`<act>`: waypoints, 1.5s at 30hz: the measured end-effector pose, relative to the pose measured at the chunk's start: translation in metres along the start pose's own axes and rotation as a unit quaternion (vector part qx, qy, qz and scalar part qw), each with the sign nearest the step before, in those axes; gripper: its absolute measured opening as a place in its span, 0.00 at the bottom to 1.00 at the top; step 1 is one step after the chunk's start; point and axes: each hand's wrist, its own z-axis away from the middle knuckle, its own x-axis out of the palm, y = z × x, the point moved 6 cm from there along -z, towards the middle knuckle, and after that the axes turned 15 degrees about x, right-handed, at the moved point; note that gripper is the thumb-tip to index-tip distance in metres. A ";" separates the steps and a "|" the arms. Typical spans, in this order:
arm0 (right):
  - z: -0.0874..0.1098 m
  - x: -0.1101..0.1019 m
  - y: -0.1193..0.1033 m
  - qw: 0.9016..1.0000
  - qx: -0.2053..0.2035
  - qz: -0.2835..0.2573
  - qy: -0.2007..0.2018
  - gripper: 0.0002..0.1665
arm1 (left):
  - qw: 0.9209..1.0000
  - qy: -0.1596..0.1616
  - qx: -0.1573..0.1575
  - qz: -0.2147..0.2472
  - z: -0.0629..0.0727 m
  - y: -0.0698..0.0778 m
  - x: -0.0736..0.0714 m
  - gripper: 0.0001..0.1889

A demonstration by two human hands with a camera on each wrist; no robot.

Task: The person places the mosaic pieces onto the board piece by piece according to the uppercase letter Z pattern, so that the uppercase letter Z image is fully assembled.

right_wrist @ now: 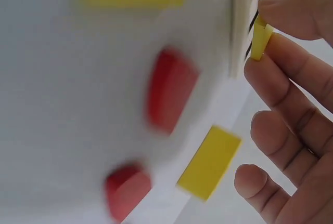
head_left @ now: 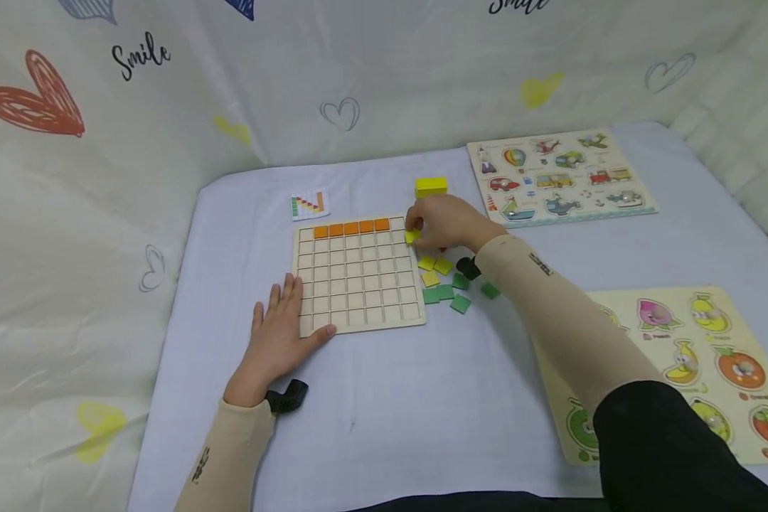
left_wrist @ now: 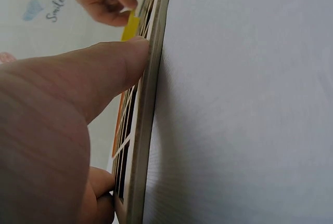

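Pinched 1 yellow tile (head_left: 412,236) w/ R hand (head_left: 451,219), R edge of grid board (head_left: 358,277).
Had L hand (head_left: 281,334) straight-fingered at its L; saw 5 orange tiles (head_left: 350,228) on it, 2 red pcs (right_wrist: 171,91) nearby, clear only in R-wrist view.

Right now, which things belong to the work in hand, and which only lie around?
Seem part of the work:
grid board, touched by the left hand
orange tiles
yellow tile in the right hand
loose tiles
card, probably
yellow block, perhaps

Seem just lying around:
vehicle puzzle
fruit puzzle
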 end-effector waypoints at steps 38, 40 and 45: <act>-0.015 0.007 -0.036 0.998 -0.056 0.020 0.020 0.14 | 1.000 0.002 -0.003 -0.009 -0.003 0.000 0.003 0.60; -0.013 0.003 -0.029 0.999 -0.047 0.010 0.016 0.14 | 1.000 0.003 -0.002 -0.008 -0.002 0.000 0.002 0.60; -0.006 -0.001 0.001 1.000 0.005 0.023 -0.005 0.14 | 1.000 -0.004 -0.007 -0.010 -0.001 -0.003 0.002 0.60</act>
